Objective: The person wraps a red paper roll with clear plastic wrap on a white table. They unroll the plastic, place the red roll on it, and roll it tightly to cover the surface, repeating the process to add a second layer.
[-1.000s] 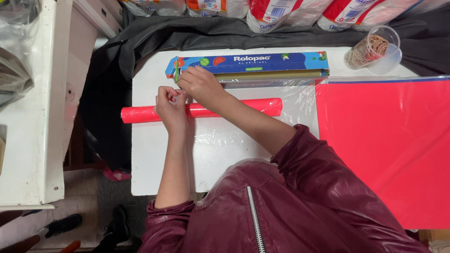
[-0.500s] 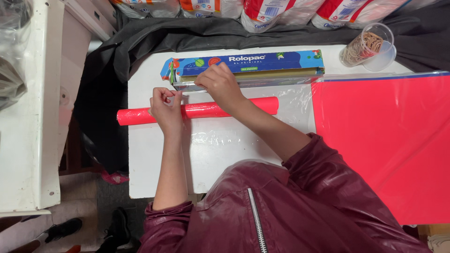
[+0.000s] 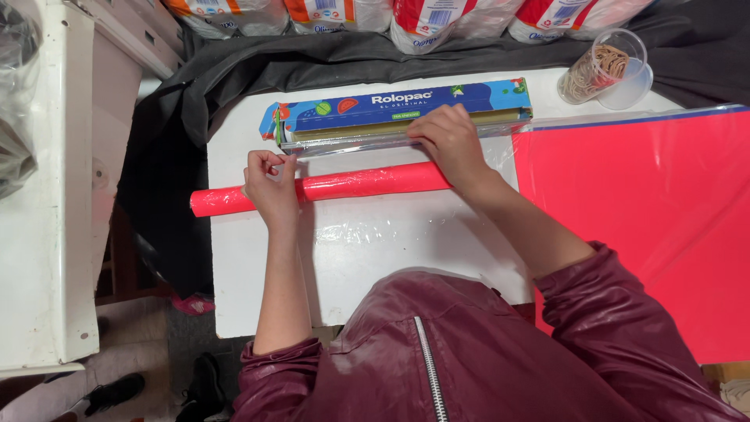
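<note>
A rolled tube of red paper (image 3: 351, 186) lies across a white table (image 3: 234, 266), on a sheet of clear plastic film (image 3: 375, 234) pulled out of a long blue film box (image 3: 391, 109) behind it. My left hand (image 3: 269, 187) rests on the tube near its left part, fingers pinching the film's edge. My right hand (image 3: 449, 144) presses on the film at the box's cutting edge, over the tube's right end.
A flat stack of red paper sheets (image 3: 648, 219) fills the right side. A clear cup of rubber bands (image 3: 598, 70) stands at the back right. Black cloth (image 3: 234, 70) and wrapped packs (image 3: 437, 19) lie behind. A white cabinet (image 3: 47, 234) stands left.
My right hand has slid rightward along the box's edge, from near the left hand to the tube's right end. The left hand has stayed on the tube.
</note>
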